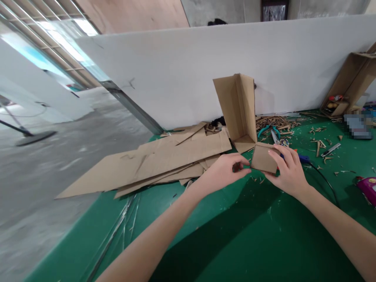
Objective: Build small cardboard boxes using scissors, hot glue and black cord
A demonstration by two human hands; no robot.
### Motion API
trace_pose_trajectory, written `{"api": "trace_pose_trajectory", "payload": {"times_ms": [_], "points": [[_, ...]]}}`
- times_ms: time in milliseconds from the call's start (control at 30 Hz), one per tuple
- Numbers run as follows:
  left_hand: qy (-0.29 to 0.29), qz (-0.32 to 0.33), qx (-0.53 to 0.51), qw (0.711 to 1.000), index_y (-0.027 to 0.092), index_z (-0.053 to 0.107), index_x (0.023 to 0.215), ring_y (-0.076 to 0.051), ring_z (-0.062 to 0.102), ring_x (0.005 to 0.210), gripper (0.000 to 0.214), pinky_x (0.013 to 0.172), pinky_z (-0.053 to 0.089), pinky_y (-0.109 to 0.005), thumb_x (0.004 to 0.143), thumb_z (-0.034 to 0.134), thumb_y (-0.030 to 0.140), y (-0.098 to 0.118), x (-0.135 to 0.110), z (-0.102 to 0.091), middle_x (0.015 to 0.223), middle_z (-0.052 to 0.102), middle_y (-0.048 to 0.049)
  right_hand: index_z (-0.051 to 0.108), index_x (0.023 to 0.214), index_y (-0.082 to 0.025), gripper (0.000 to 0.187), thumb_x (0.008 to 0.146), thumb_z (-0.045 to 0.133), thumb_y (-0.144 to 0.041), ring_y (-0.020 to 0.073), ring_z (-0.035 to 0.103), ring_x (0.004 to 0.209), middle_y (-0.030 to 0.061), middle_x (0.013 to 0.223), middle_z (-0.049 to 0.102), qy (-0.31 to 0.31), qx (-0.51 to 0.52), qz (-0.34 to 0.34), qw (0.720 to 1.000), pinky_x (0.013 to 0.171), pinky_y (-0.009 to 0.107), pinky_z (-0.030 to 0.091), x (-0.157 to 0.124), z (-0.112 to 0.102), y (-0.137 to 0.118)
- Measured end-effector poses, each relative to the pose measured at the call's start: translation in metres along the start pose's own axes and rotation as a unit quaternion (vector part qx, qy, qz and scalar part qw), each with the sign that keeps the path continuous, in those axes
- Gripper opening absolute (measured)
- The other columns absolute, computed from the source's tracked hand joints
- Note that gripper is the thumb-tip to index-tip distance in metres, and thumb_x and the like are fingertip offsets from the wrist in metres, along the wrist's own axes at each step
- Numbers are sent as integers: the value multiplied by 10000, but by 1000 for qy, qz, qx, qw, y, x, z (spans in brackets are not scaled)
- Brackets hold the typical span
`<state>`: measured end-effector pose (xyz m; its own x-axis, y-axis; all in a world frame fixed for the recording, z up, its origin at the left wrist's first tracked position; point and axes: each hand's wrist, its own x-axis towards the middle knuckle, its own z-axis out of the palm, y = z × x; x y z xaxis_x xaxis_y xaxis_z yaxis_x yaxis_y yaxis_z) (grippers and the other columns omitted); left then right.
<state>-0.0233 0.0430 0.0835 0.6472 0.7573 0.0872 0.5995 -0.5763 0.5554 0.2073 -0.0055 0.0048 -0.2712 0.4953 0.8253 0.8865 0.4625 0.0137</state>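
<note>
A small square piece of cardboard [261,158] is held above the green table [229,235] between both hands. My left hand [223,171] pinches its left edge with thumb and fingers closed. My right hand [289,170] grips its right side, fingers curled over the top edge. Just behind the piece stands a tall folded cardboard form [236,107], upright against the white wall.
Flat cardboard sheets [152,162] lie stacked at the table's left. Cardboard scraps [276,122], teal-handled pliers [267,129], a blue-handled tool with a black cord [304,158] and a metal ruler [330,149] lie at the right. An open cardboard box [351,80] leans at far right. A pink object [368,188] sits at the edge.
</note>
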Motion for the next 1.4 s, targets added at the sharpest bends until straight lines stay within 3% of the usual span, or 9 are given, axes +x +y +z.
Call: {"api": "trace_pose_trajectory", "payload": {"times_ms": [367,800,1133,1300,1400], "points": [[9,-72,-40,997,185,735,916,-178,620,721,239,644,463,-299,875,597,376,0,2,10,825,716,-46,427,1370,-199,611,829,705,-259,358,542,1205,195,1311,572,9,-9,-3,1000,965,538,486,1,0,-1],[24,-53,-25,998,173,688,829,-156,581,652,184,595,436,-274,871,555,293,6,2,9,752,675,-36,473,1309,-177,538,829,706,-252,354,534,1202,201,1317,567,1,-19,-15,1000,974,526,481,2,-3,-3],[145,-89,-125,978,171,589,790,-107,491,541,221,504,377,-229,874,524,364,-14,6,-2,623,534,17,454,1346,-197,568,830,688,-244,350,533,1201,190,1326,568,-14,-23,8,1000,974,531,468,0,0,-1],[136,-86,-91,983,173,593,797,-120,500,554,218,522,388,-237,884,503,351,-20,8,0,622,541,11,434,1376,-210,589,843,680,-267,350,527,1207,183,1338,564,-21,-20,10,1000,976,533,464,-1,1,-1],[127,-90,20,988,168,626,882,-156,582,650,213,593,426,-266,909,476,317,-22,7,-1,760,639,-39,433,1375,-211,590,843,681,-272,350,527,1207,181,1335,565,-28,-21,11,999,973,533,465,0,1,-2]]}}
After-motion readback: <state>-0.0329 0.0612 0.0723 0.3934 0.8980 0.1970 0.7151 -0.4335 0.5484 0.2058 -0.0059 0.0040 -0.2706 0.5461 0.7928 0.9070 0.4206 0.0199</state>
